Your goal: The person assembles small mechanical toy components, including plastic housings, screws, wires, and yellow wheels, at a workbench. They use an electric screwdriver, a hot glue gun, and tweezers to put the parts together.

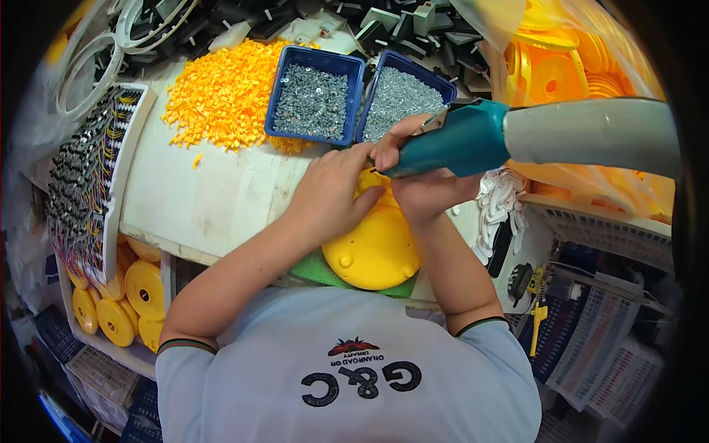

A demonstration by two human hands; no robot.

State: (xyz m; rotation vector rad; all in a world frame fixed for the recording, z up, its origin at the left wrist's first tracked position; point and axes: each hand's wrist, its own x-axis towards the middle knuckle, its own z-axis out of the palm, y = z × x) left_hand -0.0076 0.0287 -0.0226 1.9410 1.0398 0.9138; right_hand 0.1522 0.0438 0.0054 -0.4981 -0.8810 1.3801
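A rounded yellow plastic housing (373,247) with small bumps lies on a green mat (321,269) at the bench's front edge. My left hand (336,188) is closed on its far part, thumb on top and fingers reaching toward the tool's tip. In my right hand (425,181) is a teal and grey power screwdriver (465,140), lying nearly level and pointing left. Its tip is by my left fingertips; whether a screw sits there is hidden by the fingers. Two blue bins stand just beyond: one with dark metal screws (310,100), one with brighter small metal parts (402,96).
A pile of small yellow plastic pieces (221,92) lies left of the bins. A white tray of wired parts (96,170) stands far left, above yellow discs (144,290). White plastic pieces (498,203) lie right. Bagged yellow parts (561,66) and black parts (402,33) fill the back.
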